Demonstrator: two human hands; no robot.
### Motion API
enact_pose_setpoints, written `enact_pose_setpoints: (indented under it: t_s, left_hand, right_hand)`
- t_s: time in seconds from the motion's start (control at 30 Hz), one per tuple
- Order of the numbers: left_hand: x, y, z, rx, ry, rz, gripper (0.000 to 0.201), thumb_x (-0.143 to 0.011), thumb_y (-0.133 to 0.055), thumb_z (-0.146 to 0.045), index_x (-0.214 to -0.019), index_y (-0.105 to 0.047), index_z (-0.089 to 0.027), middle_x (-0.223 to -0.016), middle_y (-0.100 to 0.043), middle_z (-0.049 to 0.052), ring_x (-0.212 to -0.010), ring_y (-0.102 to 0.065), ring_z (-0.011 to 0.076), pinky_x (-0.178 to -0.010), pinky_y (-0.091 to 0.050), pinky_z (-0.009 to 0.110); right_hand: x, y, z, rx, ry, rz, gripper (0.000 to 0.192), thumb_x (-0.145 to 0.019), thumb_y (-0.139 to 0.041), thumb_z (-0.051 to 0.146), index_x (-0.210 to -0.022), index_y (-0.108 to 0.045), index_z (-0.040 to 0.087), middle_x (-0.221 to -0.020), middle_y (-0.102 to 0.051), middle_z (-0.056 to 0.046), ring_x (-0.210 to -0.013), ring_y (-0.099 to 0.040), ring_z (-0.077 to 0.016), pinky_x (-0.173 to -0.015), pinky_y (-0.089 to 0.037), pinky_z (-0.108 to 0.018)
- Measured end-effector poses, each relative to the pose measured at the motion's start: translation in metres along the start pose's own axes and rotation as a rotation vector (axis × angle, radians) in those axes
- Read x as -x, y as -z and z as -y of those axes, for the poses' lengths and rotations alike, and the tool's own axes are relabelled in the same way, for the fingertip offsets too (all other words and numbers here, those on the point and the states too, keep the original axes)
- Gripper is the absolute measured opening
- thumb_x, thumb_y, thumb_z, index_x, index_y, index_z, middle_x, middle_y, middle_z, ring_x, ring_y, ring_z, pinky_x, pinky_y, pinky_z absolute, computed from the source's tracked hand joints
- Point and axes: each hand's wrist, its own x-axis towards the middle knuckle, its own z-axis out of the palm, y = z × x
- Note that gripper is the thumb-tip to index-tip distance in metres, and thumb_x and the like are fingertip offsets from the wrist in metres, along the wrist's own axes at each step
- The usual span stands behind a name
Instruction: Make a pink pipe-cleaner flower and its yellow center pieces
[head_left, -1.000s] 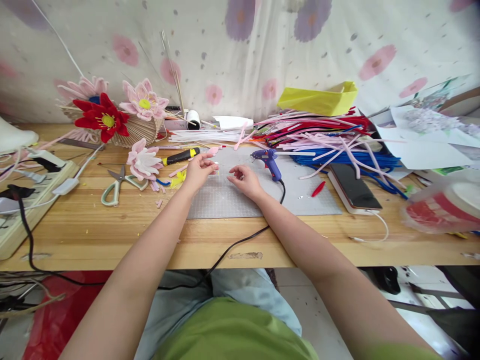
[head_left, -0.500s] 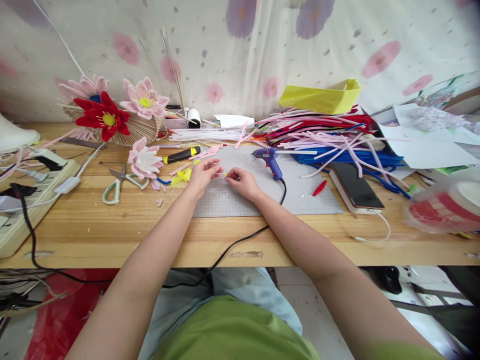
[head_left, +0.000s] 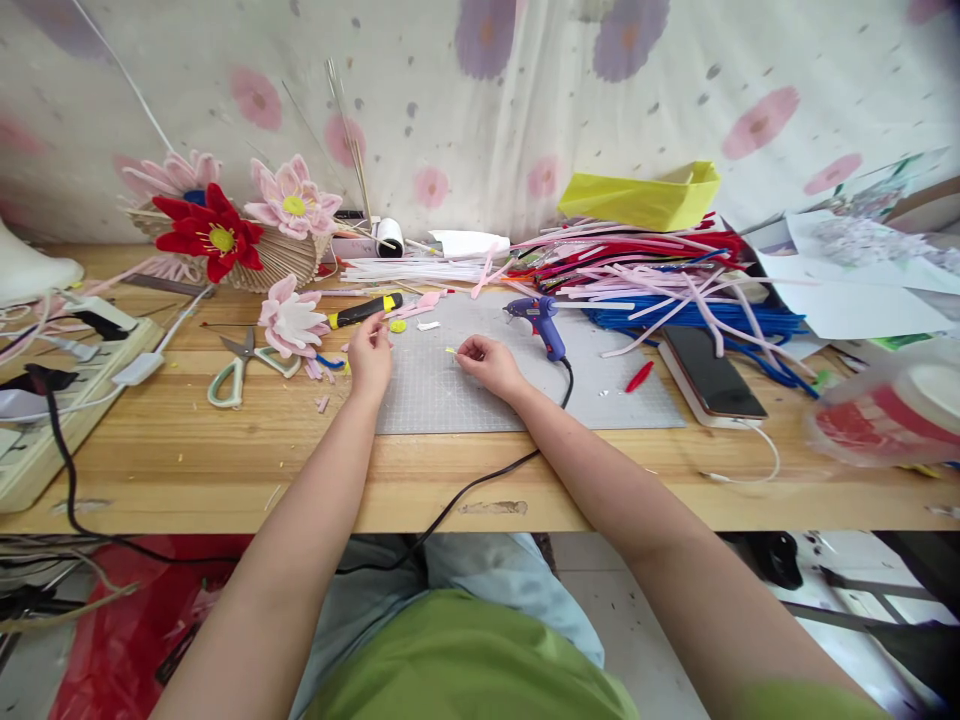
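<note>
Between the fingertips of my right hand (head_left: 489, 366), held just over the grey cutting mat (head_left: 442, 400), a tiny yellow piece (head_left: 451, 350) sticks out. My left hand (head_left: 370, 358) is at the mat's left edge, its fingers curled and partly turned from view; what they hold, if anything, is hidden. Just past that hand lie a yellow disc (head_left: 397, 326) and a small white scrap (head_left: 428, 325). A black and yellow utility knife (head_left: 365, 310) and a pale pink fuzzy flower (head_left: 291, 316) are close by on its left.
A purple glue gun (head_left: 541, 322) rests on the mat, its black cord (head_left: 480, 482) running over the table edge. Scissors (head_left: 238, 368) lie left. Pipe cleaners (head_left: 637, 262) are piled behind. On the right are a phone (head_left: 712, 372) and a plastic tub (head_left: 889, 410).
My left hand has moved left, away from my right hand, over where yellow pieces lay. The yellow disc and white scrap now show. My right hand has stayed almost in place.
</note>
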Motion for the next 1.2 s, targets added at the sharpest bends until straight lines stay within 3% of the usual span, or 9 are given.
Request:
enact_pose_setpoints:
  t_s: [0.1, 0.23, 0.37, 0.63, 0.83, 0.93, 1.1, 1.2]
  left_hand:
    - [0.005, 0.003, -0.007, 0.059, 0.063, 0.017, 0.030, -0.077, -0.054, -0.032, -0.102, -0.061, -0.018, -0.075, -0.063, 0.001, -0.046, -0.044, 0.0055, -0.050, -0.037, 0.019]
    - [0.027, -0.011, -0.021, 0.040, 0.224, 0.306, 0.031, -0.070, -0.060, -0.044, -0.079, -0.066, -0.015, -0.049, -0.052, -0.002, -0.038, -0.040, 0.0069, -0.040, -0.031, 0.020]
    - [0.042, -0.026, -0.030, 0.105, 0.277, 0.491, 0.033, -0.065, -0.065, -0.044, -0.080, -0.066, -0.014, -0.054, -0.057, 0.001, -0.043, -0.046, 0.0081, -0.038, -0.031, 0.019]
    - [0.042, -0.029, -0.036, 0.122, 0.317, 0.462, 0.029, -0.064, -0.067, -0.037, -0.083, -0.068, -0.014, -0.062, -0.061, 0.003, -0.047, -0.046, 0.0079, -0.035, -0.027, 0.017]
    - [0.043, -0.032, -0.034, 0.136, 0.300, 0.396, 0.026, -0.065, -0.067, -0.036, -0.077, -0.065, -0.013, -0.059, -0.057, 0.000, -0.043, -0.039, 0.0055, -0.036, -0.029, 0.018]
    - [0.042, -0.028, -0.035, 0.200, 0.229, 0.319, 0.022, -0.067, -0.064, -0.035, -0.075, -0.062, -0.014, -0.057, -0.052, -0.002, -0.045, -0.040, 0.0061, -0.038, -0.030, 0.018]
    - [0.032, -0.006, -0.044, 0.182, -0.070, 0.010, 0.017, -0.074, -0.059, -0.032, -0.081, -0.059, -0.017, -0.074, -0.057, 0.001, -0.063, -0.051, 0.0089, -0.054, -0.040, 0.020]
    - [0.011, 0.024, -0.048, 0.118, -0.231, -0.306, 0.012, -0.077, -0.056, -0.028, -0.080, -0.056, -0.016, -0.080, -0.056, 0.002, -0.072, -0.052, 0.0098, -0.065, -0.043, 0.020]
  right_hand:
    - [0.000, 0.000, 0.000, -0.010, -0.009, -0.014, 0.007, -0.069, -0.055, 0.024, -0.068, -0.056, 0.017, -0.064, -0.058, 0.002, -0.057, -0.048, -0.0096, -0.058, -0.037, -0.023]
    - [-0.001, 0.000, 0.003, -0.015, -0.011, -0.020, 0.007, -0.069, -0.054, 0.024, -0.067, -0.055, 0.017, -0.064, -0.058, 0.002, -0.057, -0.047, -0.0093, -0.059, -0.038, -0.023]
    - [0.000, -0.001, 0.004, -0.024, 0.026, -0.014, 0.010, -0.070, -0.054, 0.026, -0.067, -0.054, 0.017, -0.064, -0.058, 0.001, -0.057, -0.048, -0.0093, -0.059, -0.038, -0.023]
    - [-0.001, -0.007, 0.001, 0.021, 0.087, 0.015, 0.011, -0.071, -0.054, 0.027, -0.070, -0.057, 0.017, -0.065, -0.058, 0.002, -0.059, -0.049, -0.0093, -0.059, -0.038, -0.022]
    - [0.000, -0.007, 0.002, 0.014, 0.065, 0.012, 0.011, -0.070, -0.055, 0.028, -0.070, -0.057, 0.017, -0.066, -0.059, 0.001, -0.059, -0.049, -0.0096, -0.059, -0.038, -0.023]
    - [0.000, -0.006, 0.003, -0.001, 0.061, 0.017, 0.010, -0.071, -0.054, 0.028, -0.072, -0.057, 0.018, -0.067, -0.059, 0.001, -0.059, -0.049, -0.0096, -0.060, -0.038, -0.023]
    - [-0.001, -0.005, 0.001, 0.010, 0.064, 0.002, 0.010, -0.073, -0.053, 0.027, -0.072, -0.057, 0.018, -0.069, -0.059, 0.001, -0.061, -0.049, -0.0103, -0.062, -0.038, -0.024]
    - [0.000, -0.004, 0.000, 0.011, 0.060, 0.004, 0.008, -0.073, -0.053, 0.025, -0.073, -0.057, 0.018, -0.068, -0.058, 0.001, -0.062, -0.049, -0.0105, -0.063, -0.038, -0.024]
